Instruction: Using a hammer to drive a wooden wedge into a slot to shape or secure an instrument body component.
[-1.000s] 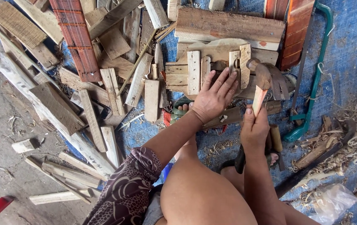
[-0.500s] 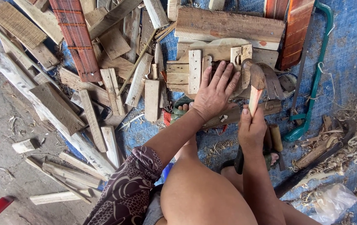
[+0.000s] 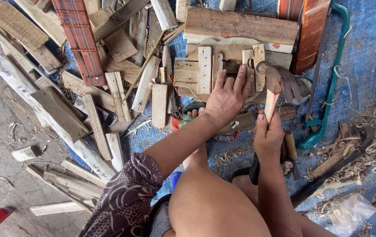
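On the far left I see a heap of weathered grey-brown wooden offcuts (image 3: 87, 101) lying across the blue tarpaulin (image 3: 372, 66) and the bare floor, unchanged from the earlier pictures. Moving right, my left hand (image 3: 227, 98) lies flat, fingers spread, on the small assembly of pale wooden slats (image 3: 205, 72); its grip is wide, closing on nothing, only pressing down. Half a second ago it was in much the same spot, though the fingers have crept a little further up over the slats, toward the short upright slat beside the hammer head. Next, my right hand (image 3: 267, 137) is wrapped tight round the lower end of the wooden-handled hammer with a dark rusty metal head (image 3: 272, 81). A second ago the head stood tilted off to the right of the slats; now the handle runs nearly straight up from my fist and the head sits just beside the left fingertips, at the right edge of the slat assembly. I cannot tell whether the head touches the wood. Further right, the green-framed bow saw (image 3: 328, 101) lies on the tarpaulin where it was, with pale curled wood shavings (image 3: 372, 145) beyond it.
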